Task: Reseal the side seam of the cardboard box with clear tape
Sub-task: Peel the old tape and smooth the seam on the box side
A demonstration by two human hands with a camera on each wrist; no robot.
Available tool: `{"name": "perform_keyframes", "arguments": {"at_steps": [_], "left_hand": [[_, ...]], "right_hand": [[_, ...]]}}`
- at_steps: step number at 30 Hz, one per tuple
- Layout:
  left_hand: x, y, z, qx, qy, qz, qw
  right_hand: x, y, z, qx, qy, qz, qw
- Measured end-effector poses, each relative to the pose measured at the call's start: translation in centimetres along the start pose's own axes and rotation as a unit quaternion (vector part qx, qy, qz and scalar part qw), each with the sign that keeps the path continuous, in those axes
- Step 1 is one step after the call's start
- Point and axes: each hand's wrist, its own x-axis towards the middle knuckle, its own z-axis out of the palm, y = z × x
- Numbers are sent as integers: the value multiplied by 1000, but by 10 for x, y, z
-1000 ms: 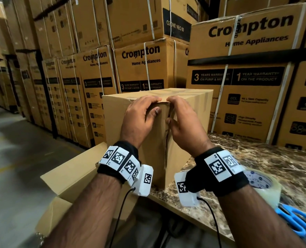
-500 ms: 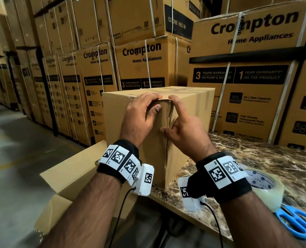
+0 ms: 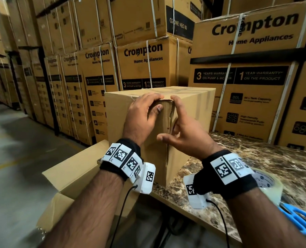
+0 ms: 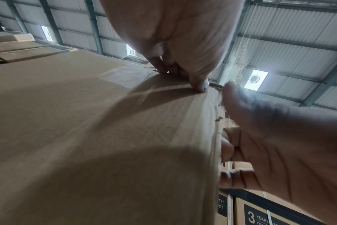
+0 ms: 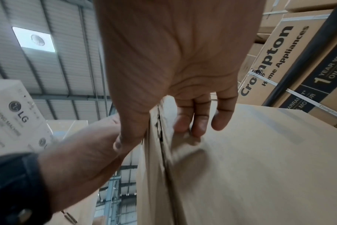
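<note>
A plain cardboard box (image 3: 130,122) stands on the near corner of the marble table (image 3: 274,167), its split side seam (image 3: 168,154) running down the corner facing me. My left hand (image 3: 148,108) hooks its fingers over the top edge beside the seam, thumb on the left face. My right hand (image 3: 180,126) lies open against the right face, index finger pointing up to the top corner and thumb reaching across the seam. A glossy strip, seemingly clear tape, covers the seam's upper part. The right wrist view shows the seam (image 5: 164,152) gaping between thumb and fingers (image 5: 196,124).
A roll of clear tape (image 3: 268,181) and blue scissors (image 3: 299,221) lie on the table behind my right wrist. An open carton (image 3: 73,174) sits below the table's left edge. Stacked printed boxes (image 3: 247,86) wall in the back and right; the aisle floor (image 3: 14,149) runs off to the left.
My right hand has uncurled from the top corner and slid a little down the seam, its thumb spreading across it. The left hand has stayed at the top edge.
</note>
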Motion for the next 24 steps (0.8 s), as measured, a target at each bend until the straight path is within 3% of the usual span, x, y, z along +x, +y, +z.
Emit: {"name": "perform_keyframes", "arguments": {"at_steps": [5, 17, 24], "left_hand": [[1, 0, -1, 2, -4, 0, 1000], [3, 3, -2, 1, -12, -5, 1000], [1, 4, -1, -9, -10, -8, 1000]], "right_hand": [[3, 2, 11, -6, 31, 9, 999], [-16, 6, 3, 17, 25, -18, 999], [-25, -9, 24, -60, 11, 102, 993]]}}
